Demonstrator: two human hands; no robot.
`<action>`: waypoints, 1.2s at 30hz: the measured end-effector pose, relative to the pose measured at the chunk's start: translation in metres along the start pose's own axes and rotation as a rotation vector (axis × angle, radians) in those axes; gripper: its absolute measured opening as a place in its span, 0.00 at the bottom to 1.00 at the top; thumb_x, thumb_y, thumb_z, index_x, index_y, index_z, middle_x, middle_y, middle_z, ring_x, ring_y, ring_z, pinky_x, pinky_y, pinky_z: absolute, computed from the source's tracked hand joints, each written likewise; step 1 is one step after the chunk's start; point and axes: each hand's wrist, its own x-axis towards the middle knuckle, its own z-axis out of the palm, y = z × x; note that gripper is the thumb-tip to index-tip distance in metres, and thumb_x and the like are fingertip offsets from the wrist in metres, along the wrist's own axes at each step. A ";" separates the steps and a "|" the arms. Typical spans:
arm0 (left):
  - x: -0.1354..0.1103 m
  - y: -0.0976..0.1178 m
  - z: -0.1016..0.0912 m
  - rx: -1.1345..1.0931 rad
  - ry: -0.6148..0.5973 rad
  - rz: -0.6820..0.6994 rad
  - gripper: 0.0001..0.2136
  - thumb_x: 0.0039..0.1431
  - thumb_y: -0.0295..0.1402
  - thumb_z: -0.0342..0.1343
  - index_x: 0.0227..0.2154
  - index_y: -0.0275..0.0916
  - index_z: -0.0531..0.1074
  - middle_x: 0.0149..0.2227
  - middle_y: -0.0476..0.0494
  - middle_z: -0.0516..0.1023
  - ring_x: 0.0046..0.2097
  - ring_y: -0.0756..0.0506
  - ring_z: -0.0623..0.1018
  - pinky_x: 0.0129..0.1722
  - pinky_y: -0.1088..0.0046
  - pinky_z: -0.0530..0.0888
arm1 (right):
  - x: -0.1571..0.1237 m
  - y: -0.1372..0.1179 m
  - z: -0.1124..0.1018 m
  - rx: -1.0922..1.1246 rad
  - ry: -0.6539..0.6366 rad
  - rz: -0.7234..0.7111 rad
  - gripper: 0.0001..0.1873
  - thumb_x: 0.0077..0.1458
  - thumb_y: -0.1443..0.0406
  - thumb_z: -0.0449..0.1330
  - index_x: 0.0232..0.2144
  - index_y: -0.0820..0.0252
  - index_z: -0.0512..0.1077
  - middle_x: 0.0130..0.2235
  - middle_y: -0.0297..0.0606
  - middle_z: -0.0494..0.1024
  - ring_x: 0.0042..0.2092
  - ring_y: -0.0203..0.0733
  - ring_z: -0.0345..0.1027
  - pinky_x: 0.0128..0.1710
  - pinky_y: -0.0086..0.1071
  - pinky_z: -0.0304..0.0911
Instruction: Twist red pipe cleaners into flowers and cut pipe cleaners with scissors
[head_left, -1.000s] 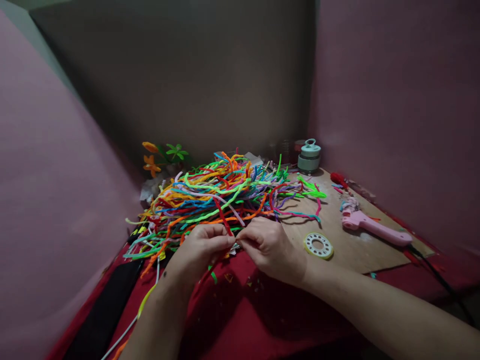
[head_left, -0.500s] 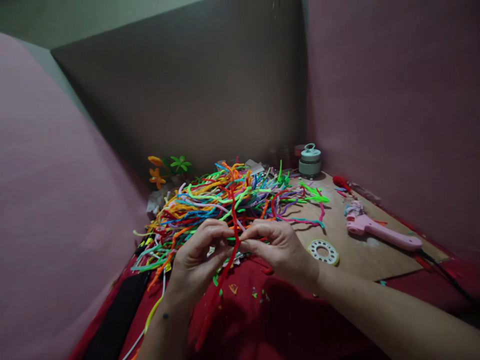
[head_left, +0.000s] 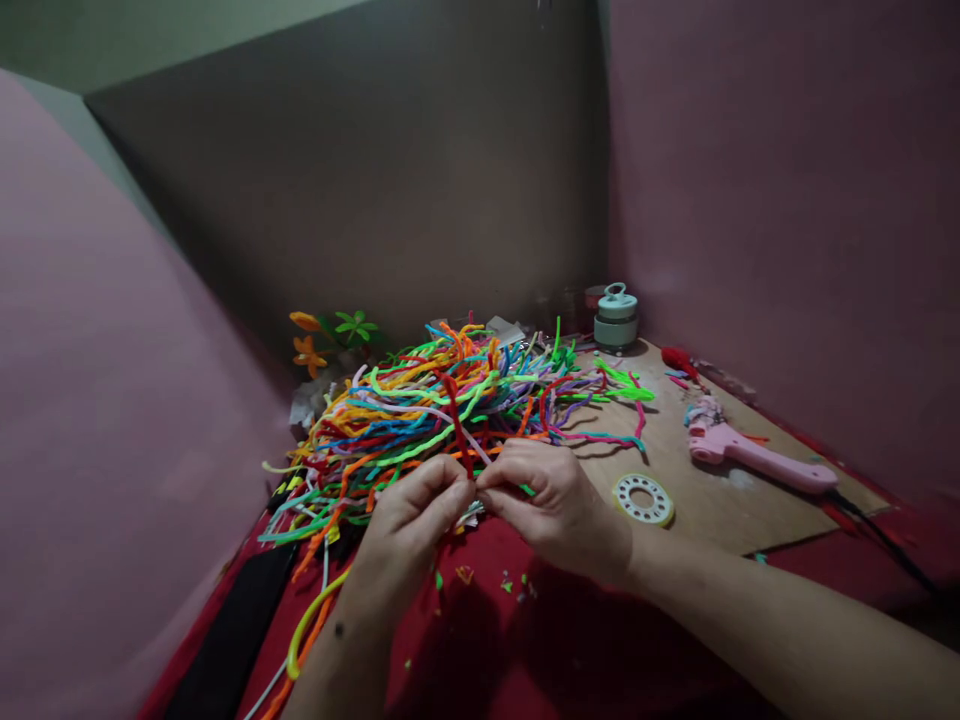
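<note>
My left hand [head_left: 409, 525] and my right hand [head_left: 544, 500] meet fingertip to fingertip in front of a big heap of coloured pipe cleaners [head_left: 442, 400]. Both pinch one red pipe cleaner [head_left: 456, 425], whose free end sticks up and back over the heap. The part below my fingers is hidden by my hands. Both hands hover over the red cloth [head_left: 517, 640] just short of the heap's near edge.
A brown board [head_left: 712, 500] on the right carries a white ring-shaped tape spool [head_left: 643, 498], a pink glue gun [head_left: 750, 455] with a black cord, and a grey round container [head_left: 616, 318]. Orange and green pipe-cleaner flowers [head_left: 330, 335] stand back left. Pink walls enclose both sides.
The red pipe cleaner's long lower end, seen hanging toward me half a second ago, is now out of sight, and its upper end is shorter. My hands have lowered slightly.
</note>
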 end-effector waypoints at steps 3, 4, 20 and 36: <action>0.005 -0.009 0.007 -0.354 -0.058 -0.205 0.09 0.55 0.35 0.52 0.24 0.37 0.63 0.22 0.52 0.63 0.25 0.53 0.61 0.26 0.76 0.60 | -0.004 0.006 0.005 -0.302 0.038 -0.234 0.09 0.51 0.73 0.52 0.22 0.64 0.69 0.22 0.39 0.70 0.28 0.36 0.59 0.30 0.32 0.55; 0.006 -0.012 0.009 -0.392 -0.059 -0.220 0.09 0.55 0.35 0.52 0.24 0.37 0.63 0.21 0.52 0.63 0.24 0.53 0.61 0.26 0.77 0.60 | -0.005 0.009 0.006 -0.352 0.037 -0.257 0.09 0.51 0.73 0.52 0.22 0.64 0.69 0.22 0.39 0.70 0.28 0.37 0.58 0.30 0.32 0.55; 0.001 -0.011 0.015 0.328 0.322 0.148 0.04 0.57 0.32 0.50 0.32 0.40 0.68 0.30 0.50 0.71 0.31 0.51 0.71 0.32 0.76 0.67 | 0.003 0.007 0.005 0.188 -0.035 0.386 0.08 0.51 0.67 0.56 0.26 0.64 0.74 0.26 0.35 0.74 0.28 0.34 0.65 0.29 0.26 0.59; 0.000 -0.010 0.011 0.708 0.250 0.401 0.04 0.57 0.26 0.47 0.30 0.39 0.66 0.28 0.47 0.69 0.31 0.49 0.71 0.31 0.76 0.66 | -0.001 0.007 0.005 -0.062 -0.094 0.263 0.10 0.52 0.69 0.53 0.24 0.64 0.72 0.23 0.34 0.72 0.26 0.34 0.64 0.29 0.27 0.58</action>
